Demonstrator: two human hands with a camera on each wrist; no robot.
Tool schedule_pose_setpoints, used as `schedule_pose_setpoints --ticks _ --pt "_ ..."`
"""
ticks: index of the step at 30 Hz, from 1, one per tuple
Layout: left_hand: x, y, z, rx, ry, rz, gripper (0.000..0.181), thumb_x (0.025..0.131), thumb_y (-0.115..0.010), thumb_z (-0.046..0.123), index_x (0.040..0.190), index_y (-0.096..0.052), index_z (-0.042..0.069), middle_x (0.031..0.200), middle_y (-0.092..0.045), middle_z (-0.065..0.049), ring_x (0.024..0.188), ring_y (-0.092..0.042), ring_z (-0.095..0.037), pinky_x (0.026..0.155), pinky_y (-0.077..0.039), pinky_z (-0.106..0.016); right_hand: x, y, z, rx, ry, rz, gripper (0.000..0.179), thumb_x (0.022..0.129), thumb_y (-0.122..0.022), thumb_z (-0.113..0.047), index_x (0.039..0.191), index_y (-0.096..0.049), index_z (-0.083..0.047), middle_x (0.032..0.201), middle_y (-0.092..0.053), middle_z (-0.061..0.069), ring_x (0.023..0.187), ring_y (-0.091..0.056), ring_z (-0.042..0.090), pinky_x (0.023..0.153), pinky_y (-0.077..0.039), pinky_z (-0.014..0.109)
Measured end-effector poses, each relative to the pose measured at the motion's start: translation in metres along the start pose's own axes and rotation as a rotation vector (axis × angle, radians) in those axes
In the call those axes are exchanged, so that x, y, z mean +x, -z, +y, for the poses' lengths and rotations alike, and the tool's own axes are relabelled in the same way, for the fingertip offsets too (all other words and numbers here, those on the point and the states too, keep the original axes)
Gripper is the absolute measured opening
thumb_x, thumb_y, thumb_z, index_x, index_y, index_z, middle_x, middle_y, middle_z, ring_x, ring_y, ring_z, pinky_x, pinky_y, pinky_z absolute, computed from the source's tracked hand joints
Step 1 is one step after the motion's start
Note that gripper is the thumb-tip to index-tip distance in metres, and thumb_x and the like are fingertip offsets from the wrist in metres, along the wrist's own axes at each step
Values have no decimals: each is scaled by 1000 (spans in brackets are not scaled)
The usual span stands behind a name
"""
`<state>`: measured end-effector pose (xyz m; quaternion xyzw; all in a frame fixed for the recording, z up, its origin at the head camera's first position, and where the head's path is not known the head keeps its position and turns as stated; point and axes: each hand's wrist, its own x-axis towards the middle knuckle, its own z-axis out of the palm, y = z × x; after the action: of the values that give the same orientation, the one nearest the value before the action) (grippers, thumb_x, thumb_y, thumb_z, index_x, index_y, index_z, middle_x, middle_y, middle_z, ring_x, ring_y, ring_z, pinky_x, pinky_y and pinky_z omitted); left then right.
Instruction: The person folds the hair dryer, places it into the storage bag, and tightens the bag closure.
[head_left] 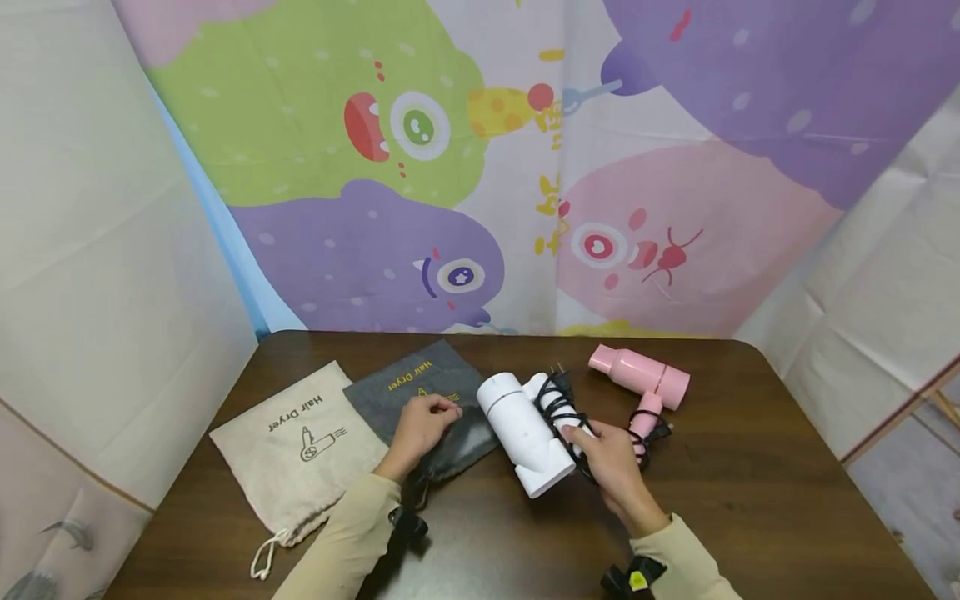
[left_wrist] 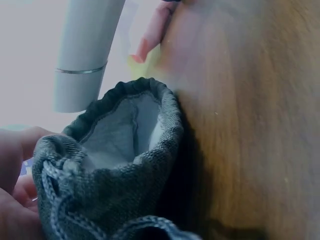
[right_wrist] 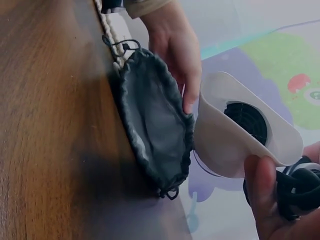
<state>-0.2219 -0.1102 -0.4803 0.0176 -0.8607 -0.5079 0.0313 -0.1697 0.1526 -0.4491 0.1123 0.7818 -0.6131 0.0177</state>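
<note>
The left hand [head_left: 422, 429] holds the upper edge of a dark grey drawstring bag [head_left: 390, 375] printed "Hair Dryer". Its gathered mouth [left_wrist: 125, 187] gapes in both wrist views, showing the lining. The right hand [head_left: 611, 462] grips the handle of a white hair dryer [head_left: 522, 433], which has a black cord [head_left: 557, 404] wound round it. Tilted, the dryer overlaps the bag's right side in the head view. From the right wrist, the dryer's flared end with a dark grille [right_wrist: 250, 122] shows beside the bag's rim.
A beige drawstring bag [head_left: 300, 467] lies flat on the left of the brown table [head_left: 757, 500]. Toward the back right lies a pink hair dryer [head_left: 648, 375] with its black cord wrapped. A cartoon-printed cloth [head_left: 517, 250] hangs behind the table, and pale panels stand at both sides.
</note>
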Motion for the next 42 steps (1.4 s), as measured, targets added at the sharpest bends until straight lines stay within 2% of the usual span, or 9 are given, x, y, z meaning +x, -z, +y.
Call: schedule_pose_setpoints --ticks 5,12,15,20,26,31,37,42 --pt "3 1 6 -80 36 62 10 85 -71 11 86 -74 1 81 -73 -11 56 -57 -6 56 -46 -23 -5 -1 -2 -10 18 -25 31 87 -68 -17 105 -68 9 86 -68 9 69 -58 12 61 -49 24" --pt "6 0 16 -146 46 122 14 85 -70 12 88 -74 0 87 -74 -12 59 -54 -4 56 -45 -20 -8 -8 -3 7 49 -76 28 85 -69 -12 101 -69 10 76 -67 7 62 -58 12 55 -51 27" --pt "6 -1 20 -109 20 153 13 85 -72 15 88 -75 3 84 -73 -11 62 -55 -6 59 -44 -21 -9 -10 -2 -3 53 -92 25 85 -69 -11 99 -69 9 74 -66 5 60 -57 12 53 -51 28" --pt "4 -4 26 20 -79 198 10 85 -72 17 86 -76 8 79 -72 -8 68 -60 -12 64 -47 -26 -11 -14 3 6 41 -98 21 84 -69 -10 95 -69 8 70 -65 5 55 -57 13 50 -51 31" --pt "1 -8 35 55 -150 235 9 85 -73 16 85 -75 8 77 -72 -7 69 -63 -17 67 -50 -29 -16 -21 8 14 48 -117 23 83 -71 -11 96 -69 8 70 -66 6 54 -58 13 48 -51 30" --pt "-3 -12 38 65 -194 200 8 85 -72 16 85 -75 9 77 -72 -5 68 -63 -14 67 -50 -28 -18 -28 12 -6 55 -124 22 82 -72 -11 93 -70 7 70 -65 6 54 -57 13 47 -50 29" --pt "-12 -13 43 128 -256 75 7 85 -70 14 88 -74 9 76 -70 -4 69 -62 -13 66 -48 -26 -20 -33 15 -52 67 -116 24 81 -74 -13 93 -71 7 72 -65 5 59 -57 12 51 -48 26" --pt "-12 -12 44 192 -290 21 14 85 -67 13 98 -73 8 75 -68 -3 69 -61 -13 67 -48 -28 -19 -34 14 -65 70 -106 24 80 -75 -14 93 -72 6 72 -66 5 60 -57 12 52 -47 26"
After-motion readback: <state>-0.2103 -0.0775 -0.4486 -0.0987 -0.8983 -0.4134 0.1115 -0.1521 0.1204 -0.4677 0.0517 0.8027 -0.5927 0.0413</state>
